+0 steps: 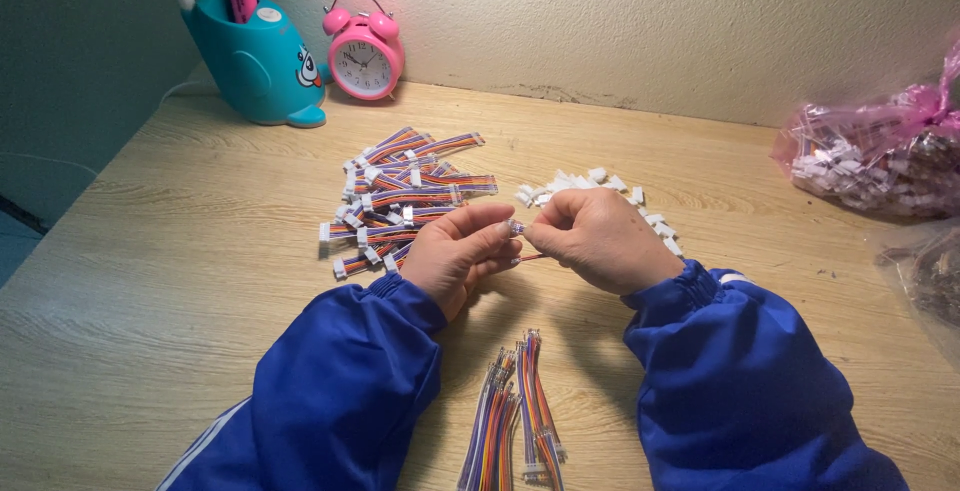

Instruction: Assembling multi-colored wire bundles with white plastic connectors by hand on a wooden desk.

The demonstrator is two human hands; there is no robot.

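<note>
Multicoloured ribbon wire with small white plug (517,228) | pinched between left hand (455,251) and right hand (600,239) above wooden worktop (200,251) | flanked by finished wire heap (405,201), loose white connectors (590,186), bare wire bundle (515,421).

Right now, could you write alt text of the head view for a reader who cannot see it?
Two hands, the left hand and right hand, pinch a small white connector with thin wires between them over a wooden table. Behind lie a pile of multicoloured cables and loose white connectors.
</note>
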